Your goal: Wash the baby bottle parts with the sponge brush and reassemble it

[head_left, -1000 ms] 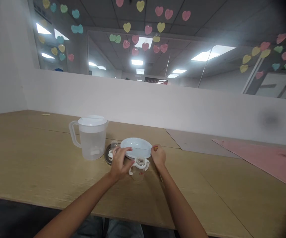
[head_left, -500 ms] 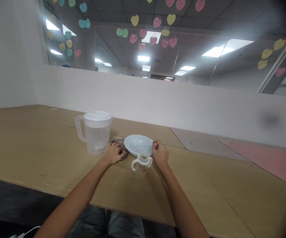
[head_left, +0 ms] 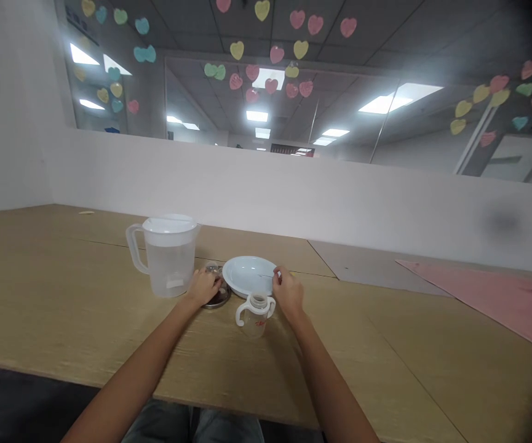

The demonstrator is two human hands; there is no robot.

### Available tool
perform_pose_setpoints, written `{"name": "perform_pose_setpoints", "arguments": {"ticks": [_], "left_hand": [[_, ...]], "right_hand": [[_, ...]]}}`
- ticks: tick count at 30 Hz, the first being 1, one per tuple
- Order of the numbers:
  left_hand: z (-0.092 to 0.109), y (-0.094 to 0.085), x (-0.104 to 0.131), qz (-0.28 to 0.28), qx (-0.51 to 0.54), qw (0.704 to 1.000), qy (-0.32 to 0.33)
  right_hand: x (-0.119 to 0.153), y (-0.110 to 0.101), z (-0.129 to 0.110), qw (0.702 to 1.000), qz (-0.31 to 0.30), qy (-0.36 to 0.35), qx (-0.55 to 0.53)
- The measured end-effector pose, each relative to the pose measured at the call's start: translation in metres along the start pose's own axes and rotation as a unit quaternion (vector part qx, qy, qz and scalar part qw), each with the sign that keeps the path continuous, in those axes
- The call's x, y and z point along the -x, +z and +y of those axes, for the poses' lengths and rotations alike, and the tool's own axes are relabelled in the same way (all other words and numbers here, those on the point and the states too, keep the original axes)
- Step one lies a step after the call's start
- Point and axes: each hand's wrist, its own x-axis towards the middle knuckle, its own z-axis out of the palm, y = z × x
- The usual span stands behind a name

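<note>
head-worn view, looking forward and down, tabletop near, window beyond

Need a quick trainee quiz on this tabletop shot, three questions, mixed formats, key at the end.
1. Fill in the blank: the left hand is over the round ____ between the pitcher and the plate.
2. True or false: the two-handled bottle stands upright with its mouth uncovered.
3. Multiple choice: as the person sees it, which side of the plate is the right hand at?
A) left
B) right
C) far

Key: 1. tray; 2. true; 3. B
</note>
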Motion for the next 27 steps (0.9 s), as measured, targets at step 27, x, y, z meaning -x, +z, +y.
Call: {"name": "perform_pose_setpoints", "arguments": {"ticks": [27], "left_hand": [[0.016, -0.012, 0.004, 0.248, 0.389, 0.886, -0.043]], "right_hand": [[0.002, 0.003, -0.001, 0.991, 0.100, -0.024, -0.085]]}}
